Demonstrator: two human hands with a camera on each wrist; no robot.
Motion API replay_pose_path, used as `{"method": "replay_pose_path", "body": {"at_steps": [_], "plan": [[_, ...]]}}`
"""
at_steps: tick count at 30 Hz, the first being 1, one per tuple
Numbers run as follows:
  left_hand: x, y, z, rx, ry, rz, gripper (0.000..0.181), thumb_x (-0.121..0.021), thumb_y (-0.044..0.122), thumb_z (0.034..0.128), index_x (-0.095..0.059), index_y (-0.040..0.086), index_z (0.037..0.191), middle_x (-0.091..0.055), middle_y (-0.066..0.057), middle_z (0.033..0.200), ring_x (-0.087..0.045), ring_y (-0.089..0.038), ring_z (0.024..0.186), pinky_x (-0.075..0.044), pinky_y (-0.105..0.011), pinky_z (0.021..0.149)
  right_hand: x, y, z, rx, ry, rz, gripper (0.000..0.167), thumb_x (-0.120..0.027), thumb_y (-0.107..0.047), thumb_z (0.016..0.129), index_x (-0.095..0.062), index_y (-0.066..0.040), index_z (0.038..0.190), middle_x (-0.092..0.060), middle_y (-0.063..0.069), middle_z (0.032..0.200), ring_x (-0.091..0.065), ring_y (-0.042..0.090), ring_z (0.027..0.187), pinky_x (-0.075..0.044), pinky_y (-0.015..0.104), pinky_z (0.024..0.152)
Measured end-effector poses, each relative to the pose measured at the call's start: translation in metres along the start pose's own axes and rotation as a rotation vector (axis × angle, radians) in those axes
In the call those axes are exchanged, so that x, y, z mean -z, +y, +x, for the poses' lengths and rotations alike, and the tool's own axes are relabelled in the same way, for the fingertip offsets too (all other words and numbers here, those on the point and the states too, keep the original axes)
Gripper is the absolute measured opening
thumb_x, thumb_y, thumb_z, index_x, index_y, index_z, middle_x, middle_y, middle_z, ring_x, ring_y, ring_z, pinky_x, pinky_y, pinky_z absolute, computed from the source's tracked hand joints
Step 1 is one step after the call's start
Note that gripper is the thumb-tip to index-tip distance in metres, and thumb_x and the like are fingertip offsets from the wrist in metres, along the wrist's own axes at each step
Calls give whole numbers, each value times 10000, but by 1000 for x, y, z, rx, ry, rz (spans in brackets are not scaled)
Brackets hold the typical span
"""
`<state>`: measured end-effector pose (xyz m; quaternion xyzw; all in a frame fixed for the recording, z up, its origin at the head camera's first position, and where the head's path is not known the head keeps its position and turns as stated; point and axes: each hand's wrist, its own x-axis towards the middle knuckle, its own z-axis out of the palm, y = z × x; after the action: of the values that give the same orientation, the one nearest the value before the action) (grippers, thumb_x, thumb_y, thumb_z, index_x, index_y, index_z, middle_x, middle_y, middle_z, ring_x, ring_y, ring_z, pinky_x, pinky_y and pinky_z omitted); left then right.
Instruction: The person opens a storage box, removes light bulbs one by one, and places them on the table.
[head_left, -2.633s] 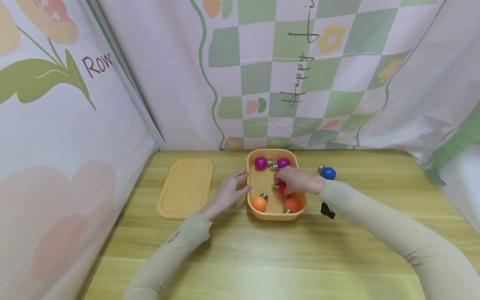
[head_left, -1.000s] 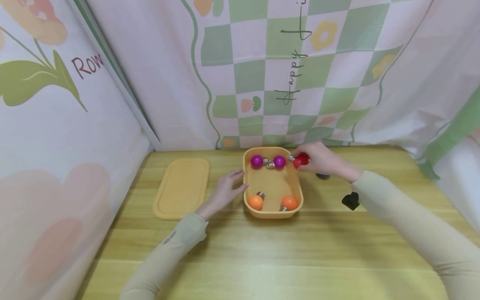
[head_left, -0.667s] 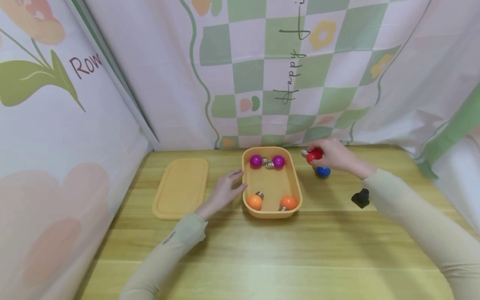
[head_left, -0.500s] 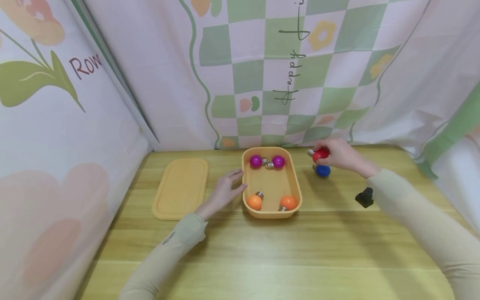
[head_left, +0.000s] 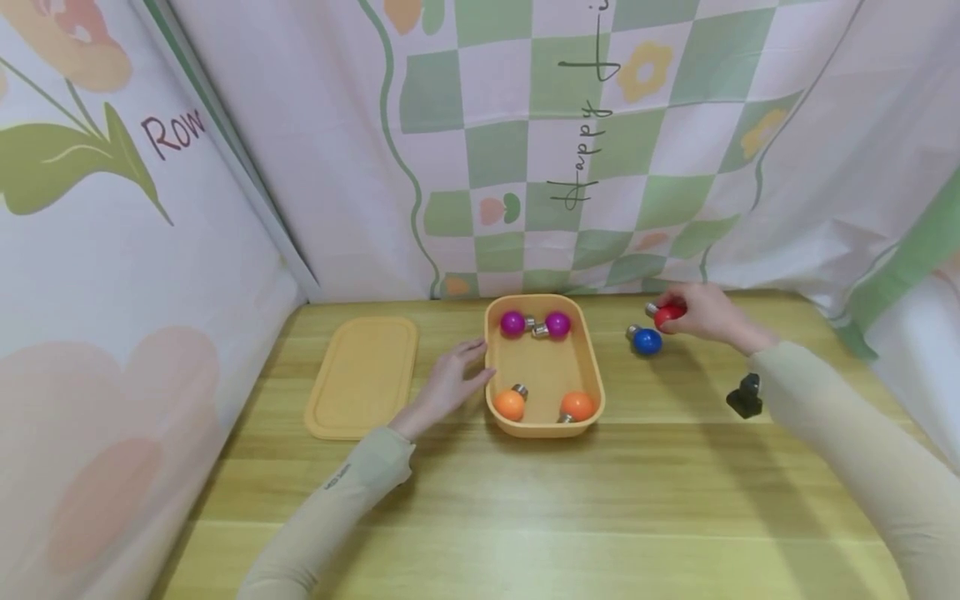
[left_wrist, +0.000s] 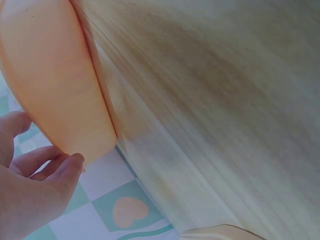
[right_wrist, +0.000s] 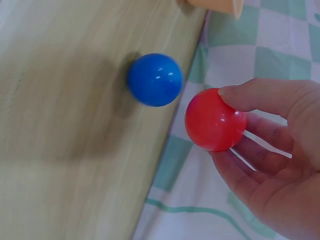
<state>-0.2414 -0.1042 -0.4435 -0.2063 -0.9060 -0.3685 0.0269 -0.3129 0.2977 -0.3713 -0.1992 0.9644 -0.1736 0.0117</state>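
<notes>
Head view shows a metal cap [head_left: 651, 309], hidden from the right wrist view, on the red bulb [head_left: 669, 318] the right hand [head_left: 708, 312] pinches right of the blue bulb [head_left: 647, 341], near the far edge of the bench [head_left: 480, 517], while the left hand [head_left: 446, 383], fingers relaxed, lies at the left wall of the box [head_left: 543, 431].

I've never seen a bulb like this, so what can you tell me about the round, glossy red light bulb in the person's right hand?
The round, glossy red light bulb has a smooth globe, plastic or glass by its look, and a short silvery, metal-looking base pointing left in the head view. The right hand holds the globe between thumb and fingers. It is right of the yellow-orange, plastic-looking box, near but apart from the round blue bulb. Whether it touches the wood-grain table is unclear.
</notes>
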Motion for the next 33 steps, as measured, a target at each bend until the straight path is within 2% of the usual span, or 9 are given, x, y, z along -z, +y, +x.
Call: {"method": "replay_pose_path", "body": {"at_steps": [6, 20, 26, 33], "plan": [[-1, -2, 1, 5, -3, 11, 534, -660, 222, 951, -510, -47, 1387, -492, -219, 1485, -464, -385, 1393, -352, -510, 1204, -4, 9, -1, -28, -1, 4, 401, -781, -137, 803, -666, 82, 1118, -703, 277, 1033, -654, 372, 923, -534, 423, 786], [-1, -1, -1, 6, 1, -9, 525, -665, 201, 947, -515, -57, 1379, -492, -235, 1479, -472, -390, 1384, -366, -497, 1198, -23, 37, -2, -76, -41, 17, 349, -773, -140, 792, -671, 55, 1062, -705, 269, 1026, -655, 394, 923, -524, 575, 846], [-2, -3, -1, 5, 5, -11, 527, -663, 212, 947, -517, -50, 1380, -493, -231, 1480, -474, -389, 1383, -374, -496, 1193, -28, 37, -2, -91, -76, 42, 349, -752, -113, 795, -655, 73, 1073, -691, 288, 1053, -637, 441, 971, -493, 638, 895], [-2, -3, 0, 11, 3, -17, 523, -662, 196, 948, -512, -47, 1386, -490, -219, 1487, -466, -387, 1389, -367, -497, 1197, -33, 41, -1, -88, -97, 42, 378, -761, -103, 783, -640, 94, 1083, -680, 303, 1044, -631, 450, 961, -496, 634, 887]]}}
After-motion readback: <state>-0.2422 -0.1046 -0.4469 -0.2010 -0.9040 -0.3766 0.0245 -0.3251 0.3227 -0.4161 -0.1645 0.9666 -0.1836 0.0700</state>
